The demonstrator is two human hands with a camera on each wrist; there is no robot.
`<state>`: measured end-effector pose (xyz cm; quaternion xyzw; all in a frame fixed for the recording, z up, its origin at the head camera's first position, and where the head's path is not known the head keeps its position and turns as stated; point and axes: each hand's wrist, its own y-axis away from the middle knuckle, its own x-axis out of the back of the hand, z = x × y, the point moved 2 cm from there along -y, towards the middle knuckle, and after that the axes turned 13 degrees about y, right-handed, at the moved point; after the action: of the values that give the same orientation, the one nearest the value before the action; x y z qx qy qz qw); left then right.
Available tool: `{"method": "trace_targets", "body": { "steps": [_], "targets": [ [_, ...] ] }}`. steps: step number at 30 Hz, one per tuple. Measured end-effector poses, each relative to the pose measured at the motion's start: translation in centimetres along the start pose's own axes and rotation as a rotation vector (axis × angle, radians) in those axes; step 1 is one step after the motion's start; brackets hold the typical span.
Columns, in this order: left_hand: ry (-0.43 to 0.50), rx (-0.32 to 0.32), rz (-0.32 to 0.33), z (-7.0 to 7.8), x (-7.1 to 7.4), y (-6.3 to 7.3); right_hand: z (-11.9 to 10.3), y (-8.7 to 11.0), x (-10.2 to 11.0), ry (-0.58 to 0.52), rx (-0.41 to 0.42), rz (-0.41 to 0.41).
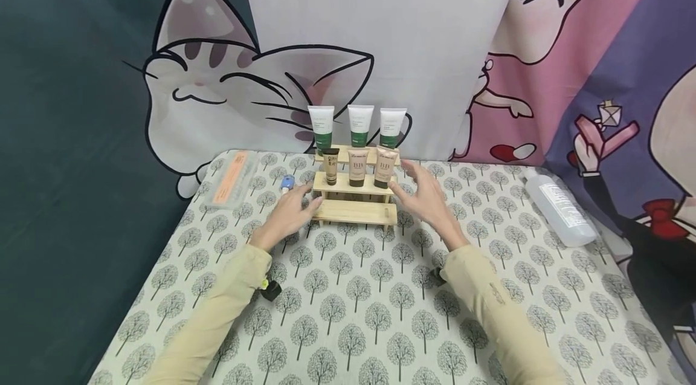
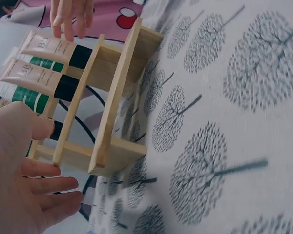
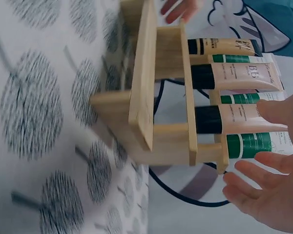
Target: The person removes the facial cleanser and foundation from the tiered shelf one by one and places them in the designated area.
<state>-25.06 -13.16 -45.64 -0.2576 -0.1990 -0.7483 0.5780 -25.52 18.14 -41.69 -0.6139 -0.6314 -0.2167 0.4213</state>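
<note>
A three-tiered pale wooden rack [image 1: 355, 212] stands between my left hand [image 1: 288, 213] and right hand [image 1: 428, 199], fingers loosely spread, gripping nothing. White-and-green plastic squeeze tubes [image 1: 360, 124] rise beyond my fingertips; smaller beige and gold plastic tubes [image 1: 357, 167] stand nearer. Light, even contact from both sides should keep them upright.

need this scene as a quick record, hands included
wooden stand: three tiers
top tier: three green-white tubes
middle tier: gold tube at left, two pink BB tubes
left hand: open, at stand's left end, contact unclear
right hand: open, near right pink tube, contact unclear
left side: clear case with orange label, small blue item
right side: clear bottle lying down
</note>
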Motion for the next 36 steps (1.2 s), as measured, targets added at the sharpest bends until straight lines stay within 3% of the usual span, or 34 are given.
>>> {"method": "trace_targets", "body": {
  "steps": [6,12,21,29,36],
  "targets": [
    [0.123,0.068,0.014,-1.2,-1.3,-0.4,-0.1,-0.8,-1.1,-0.182,-0.046,0.031],
    [0.234,0.124,0.062,-2.2,-2.5,-0.7,-0.1,-1.5,-2.1,-0.267,-0.086,0.042],
    [0.384,0.162,0.123,-3.1,-3.1,-1.1,-0.2,-2.1,-3.1,-0.296,-0.124,0.064],
    [0.418,0.169,0.123,-3.1,-3.2,-1.0,-0.2,-1.8,-2.8,-0.280,-0.133,0.085],
    [0.424,0.176,0.145,-3.1,-3.5,-0.9,-0.1,-1.2,-1.6,-0.287,-0.093,0.129]
  ]
}}
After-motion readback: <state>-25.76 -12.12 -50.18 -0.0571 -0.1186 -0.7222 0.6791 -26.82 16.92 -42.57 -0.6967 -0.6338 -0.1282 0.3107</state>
